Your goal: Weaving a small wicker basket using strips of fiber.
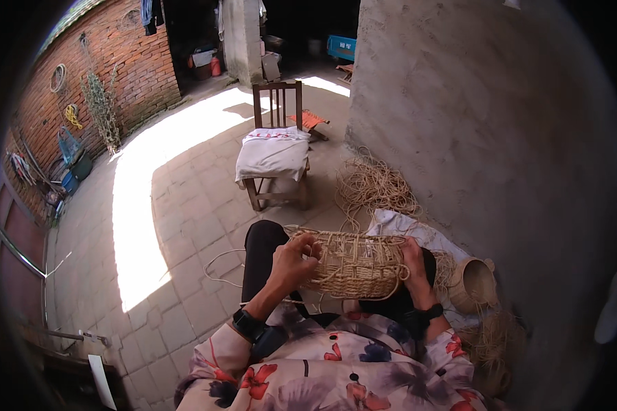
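While a person sits in a paved courtyard, seen from above, a half-woven straw basket [355,264] rests on their lap at the lower centre of the frame. Their left hand [293,264] is curled around the basket's left rim, fingers pinching a strand at the top edge. Their right hand [413,257] holds the right end of the basket, fingers tucked over the rim; how tightly it grips cannot be told. Both wrists wear dark bands.

Loose straw cord [373,185] lies in a tangled heap on the floor just above the basket, beside a rough grey wall [487,137] on the right. A small finished woven pot [473,282] lies on its side at the right, near the right hand. A wooden chair [275,161] with a white cloth on its seat stands above centre, in sunlight.

Risk, as a judgement: the basket is balanced on the knees and held only at its ends, so a slackened grip could let it tip forward and loosen the unfinished weave. A thin strand trailing across the floor at the left could snag or tangle.
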### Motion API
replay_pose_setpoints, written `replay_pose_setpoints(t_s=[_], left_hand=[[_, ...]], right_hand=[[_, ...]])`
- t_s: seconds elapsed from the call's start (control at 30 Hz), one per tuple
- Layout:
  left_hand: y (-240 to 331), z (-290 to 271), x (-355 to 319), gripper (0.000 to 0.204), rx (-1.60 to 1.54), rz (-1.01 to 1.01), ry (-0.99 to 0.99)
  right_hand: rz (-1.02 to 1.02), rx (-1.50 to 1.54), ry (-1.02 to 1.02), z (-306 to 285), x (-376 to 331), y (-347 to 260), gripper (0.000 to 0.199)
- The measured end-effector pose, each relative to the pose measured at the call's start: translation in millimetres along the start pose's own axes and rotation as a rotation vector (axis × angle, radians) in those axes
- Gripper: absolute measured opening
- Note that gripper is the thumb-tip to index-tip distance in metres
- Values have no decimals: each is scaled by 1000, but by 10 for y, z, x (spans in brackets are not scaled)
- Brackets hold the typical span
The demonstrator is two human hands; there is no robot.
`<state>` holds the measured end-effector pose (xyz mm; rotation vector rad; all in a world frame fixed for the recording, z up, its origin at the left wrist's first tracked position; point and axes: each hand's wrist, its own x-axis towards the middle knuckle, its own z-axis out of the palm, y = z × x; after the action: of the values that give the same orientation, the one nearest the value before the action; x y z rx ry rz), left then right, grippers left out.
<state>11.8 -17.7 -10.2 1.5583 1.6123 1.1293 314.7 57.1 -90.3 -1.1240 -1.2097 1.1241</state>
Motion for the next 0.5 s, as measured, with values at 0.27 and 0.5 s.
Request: replay_pose_setpoints(t_s=[0.27, 0.5], left_hand=[[-61, -158, 98, 30, -317, -79, -233], [-681, -496, 132, 23, 501, 81, 208]], right_hand=[[-260, -362, 166, -272, -4, -114, 25], [-26, -214, 201, -550, -100, 165, 17]])
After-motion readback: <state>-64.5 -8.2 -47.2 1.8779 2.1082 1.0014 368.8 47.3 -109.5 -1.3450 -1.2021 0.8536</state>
